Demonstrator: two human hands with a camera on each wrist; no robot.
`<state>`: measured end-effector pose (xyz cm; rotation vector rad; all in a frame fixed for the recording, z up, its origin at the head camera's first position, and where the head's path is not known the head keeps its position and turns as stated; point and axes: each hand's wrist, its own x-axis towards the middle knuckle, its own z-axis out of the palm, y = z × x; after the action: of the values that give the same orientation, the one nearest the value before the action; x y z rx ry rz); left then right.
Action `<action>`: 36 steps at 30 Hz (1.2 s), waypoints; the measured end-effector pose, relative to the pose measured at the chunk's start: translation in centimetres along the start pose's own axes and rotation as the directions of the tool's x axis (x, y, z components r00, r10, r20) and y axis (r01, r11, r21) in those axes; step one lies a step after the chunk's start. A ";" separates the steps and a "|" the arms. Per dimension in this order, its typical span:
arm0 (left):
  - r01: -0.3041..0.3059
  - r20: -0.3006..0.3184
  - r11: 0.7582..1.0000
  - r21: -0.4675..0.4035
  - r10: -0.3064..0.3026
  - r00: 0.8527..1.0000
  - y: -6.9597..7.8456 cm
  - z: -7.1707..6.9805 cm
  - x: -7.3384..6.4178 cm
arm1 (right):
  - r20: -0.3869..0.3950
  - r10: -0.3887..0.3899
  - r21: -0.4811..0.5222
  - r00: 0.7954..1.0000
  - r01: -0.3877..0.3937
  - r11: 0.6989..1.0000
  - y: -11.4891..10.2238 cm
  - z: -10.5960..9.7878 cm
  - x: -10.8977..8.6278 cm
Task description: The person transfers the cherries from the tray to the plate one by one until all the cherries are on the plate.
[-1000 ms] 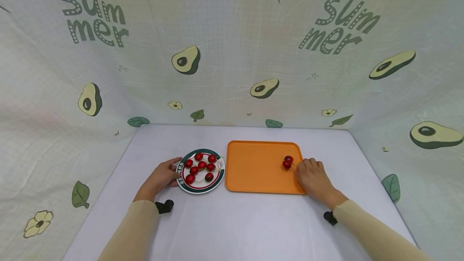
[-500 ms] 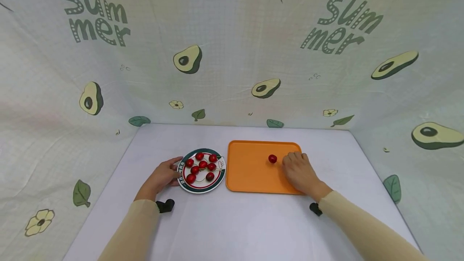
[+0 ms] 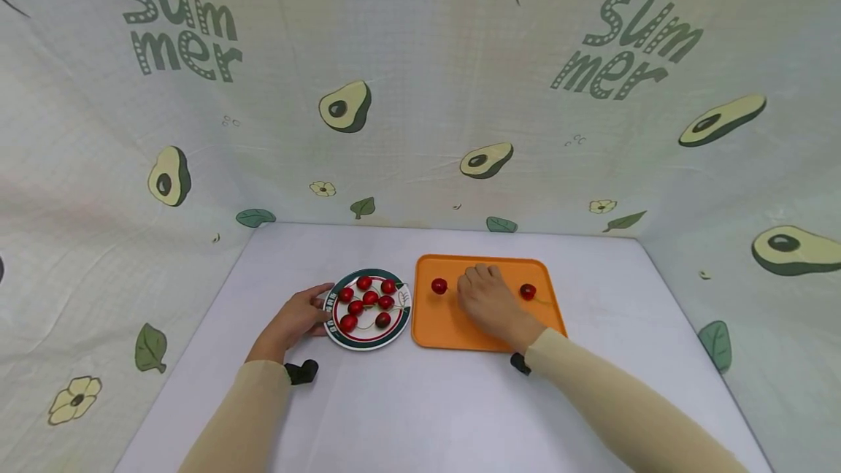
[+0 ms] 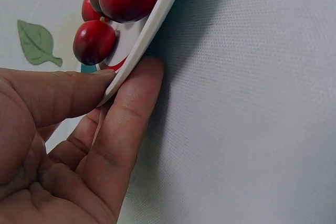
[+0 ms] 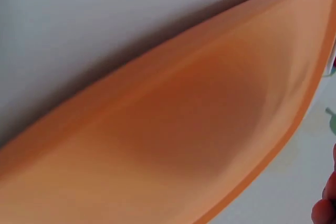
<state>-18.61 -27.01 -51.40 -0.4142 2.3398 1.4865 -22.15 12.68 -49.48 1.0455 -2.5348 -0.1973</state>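
Note:
My left hand (image 3: 301,318) grips the rim of a round plate (image 3: 366,345) with a green border. In the left wrist view the thumb (image 4: 68,95) lies on top of the rim and fingers (image 4: 126,114) are underneath. Several red cherries (image 4: 94,42) with stems lie on the plate. My right hand (image 3: 489,301) is over the orange tray (image 3: 434,331) and pinches a cherry (image 3: 439,285) by its stem, the fruit sticking out to the left of the fingers. A second cherry (image 3: 528,291) lies on the tray to the right of this hand.
The tray stands just right of the plate on a white table (image 3: 407,407). A cloth backdrop (image 3: 407,79) with avocado prints rises behind the table and at both sides. In the right wrist view the tray wall (image 5: 220,82) fills much of the picture.
My right hand has moved left across the tray, carrying a cherry by its stem away from the other one, which stays at the tray's right side. The left hand keeps its hold on the plate.

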 end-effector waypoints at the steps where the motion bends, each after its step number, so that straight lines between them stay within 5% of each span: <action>1: -0.001 0.002 1.000 -0.002 0.001 1.000 0.0 0.0 0.0 | 0.012 -0.008 -0.005 1.000 0.008 1.000 -0.4 -0.1 0.5; 15: -0.002 0.000 1.000 0.008 0.002 1.000 -0.1 0.0 -0.2 | 0.157 -0.059 -0.068 0.986 0.070 0.995 -5.0 0.6 5.7; 26: -0.001 0.001 1.000 -0.004 0.001 1.000 -0.2 0.1 -0.2 | 0.211 -0.020 -0.065 0.977 0.035 0.997 -6.7 1.3 7.0; 36: -0.008 -0.005 1.000 0.002 0.008 1.000 0.0 0.1 -0.2 | 0.184 0.003 -0.026 0.983 0.002 1.000 -6.7 1.7 7.3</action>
<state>-18.44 -26.96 -51.37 -0.4092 2.3491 1.4880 -23.17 2.73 -50.64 1.0607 -2.6883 -0.3406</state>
